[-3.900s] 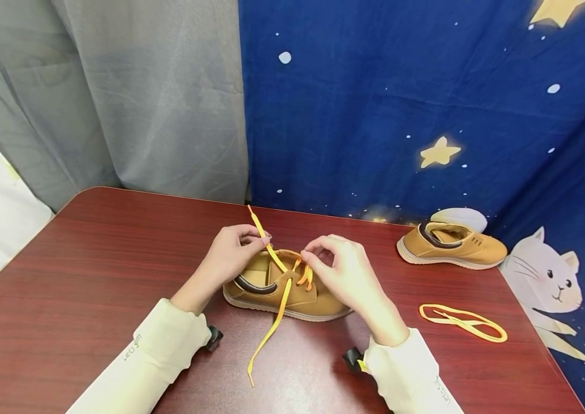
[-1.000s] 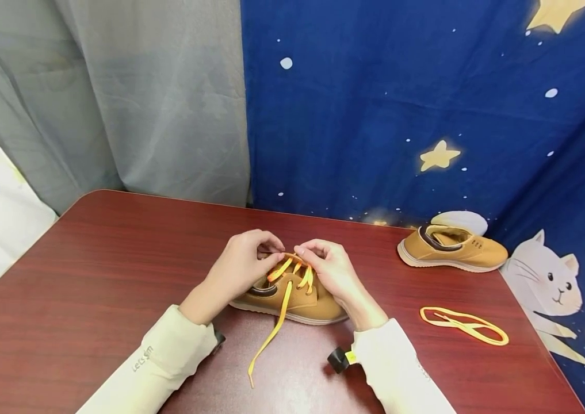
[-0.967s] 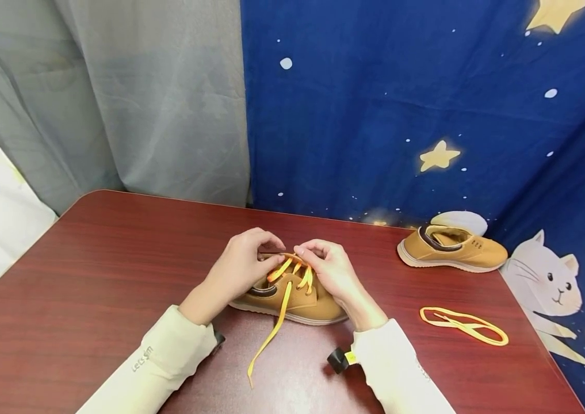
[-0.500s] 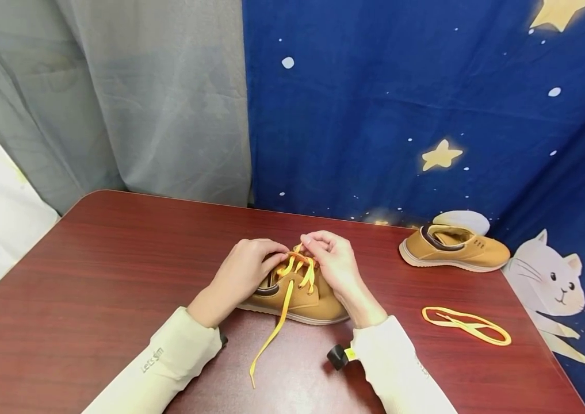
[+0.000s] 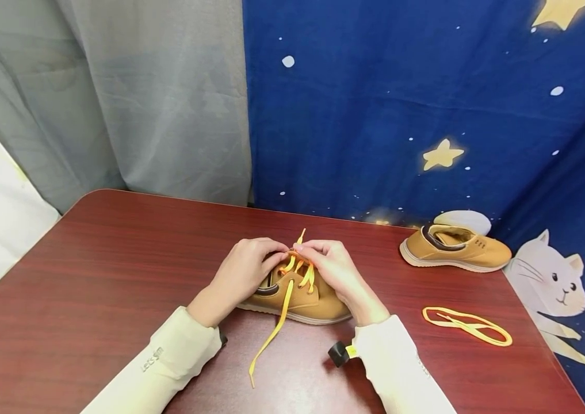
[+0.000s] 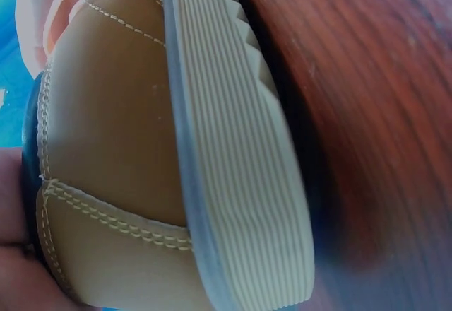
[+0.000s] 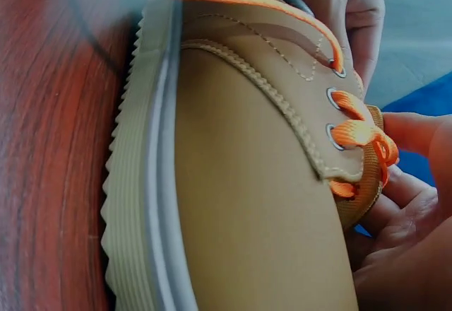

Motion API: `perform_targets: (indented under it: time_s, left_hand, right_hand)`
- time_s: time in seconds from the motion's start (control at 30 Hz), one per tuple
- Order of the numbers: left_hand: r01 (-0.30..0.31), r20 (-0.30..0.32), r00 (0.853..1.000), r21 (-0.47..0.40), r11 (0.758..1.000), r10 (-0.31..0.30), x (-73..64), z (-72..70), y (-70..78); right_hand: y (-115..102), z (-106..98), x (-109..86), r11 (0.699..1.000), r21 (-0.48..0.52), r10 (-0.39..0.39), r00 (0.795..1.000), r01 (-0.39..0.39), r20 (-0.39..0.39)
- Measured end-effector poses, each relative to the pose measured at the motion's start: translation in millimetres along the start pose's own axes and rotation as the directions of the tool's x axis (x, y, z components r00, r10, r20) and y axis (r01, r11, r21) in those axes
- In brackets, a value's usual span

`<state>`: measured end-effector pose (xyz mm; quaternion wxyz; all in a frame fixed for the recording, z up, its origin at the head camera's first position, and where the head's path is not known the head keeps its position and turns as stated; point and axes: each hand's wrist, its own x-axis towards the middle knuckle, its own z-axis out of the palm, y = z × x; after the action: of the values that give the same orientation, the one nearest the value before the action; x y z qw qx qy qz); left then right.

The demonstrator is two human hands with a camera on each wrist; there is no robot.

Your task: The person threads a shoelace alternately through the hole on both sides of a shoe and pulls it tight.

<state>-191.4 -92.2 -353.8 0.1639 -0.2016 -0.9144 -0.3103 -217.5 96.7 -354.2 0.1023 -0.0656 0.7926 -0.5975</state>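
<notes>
A tan low shoe (image 5: pixel 325 307) lies sole-down on the table, toe to the right, with a flat yellow-orange shoelace (image 5: pixel 284 307) partly threaded through its eyelets. One lace end hangs over the near side onto the table. The other end's tip stands up beyond the far eyelet flap. My left hand (image 5: pixel 240 276) pinches the upper edge of that flap. Thumb and fingertips of my right hand (image 5: pixel 341 273) pinch the shoelace at the flap, just below the upright tip. In the right wrist view, lace loops (image 7: pixel 353 131) cross the tongue near the right fingers; their exact contact is partly hidden.
A second tan shoe (image 5: pixel 458 250), without a lace, stands at the table's back right. A folded yellow shoelace (image 5: pixel 468 326) lies in front of it. Grey and blue star-patterned curtains (image 5: pixel 349 115) hang behind the reddish-brown table (image 5: pixel 116 270).
The far lace end has left my left hand and been threaded through the far flap, so its tip now stands up there. My right hand lifted the tip, then came lower on the lace.
</notes>
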Motion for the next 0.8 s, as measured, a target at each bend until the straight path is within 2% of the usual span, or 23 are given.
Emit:
perform_targets:
  time_s: [0.23,0.5,0.67,0.8]
  left_hand:
    - [-0.002,-0.003,1.000,0.018,1.000,0.002,-0.9,-0.7,2.8]
    - [0.008,0.005,1.000,0.034,0.999,-0.008,-2.4,0.4,2.9]
    - [0.003,0.004,1.000,0.039,0.999,-0.004,-2.9,0.1,2.8]
    - [-0.001,0.003,1.000,0.040,0.999,0.001,-3.0,-0.4,3.2]
  right_hand:
    - [-0.6,-1.6,2.9,0.999,0.028,-0.044,0.999,0.045,-0.014]
    - [-12.7,-4.1,11.5,0.990,0.051,-0.129,0.991,0.131,-0.037]
    - [-23.2,-10.5,14.4,0.980,0.040,-0.194,0.979,0.197,-0.071]
    - [-30.7,-17.1,11.2,0.964,0.034,-0.258,0.958,0.265,-0.128]
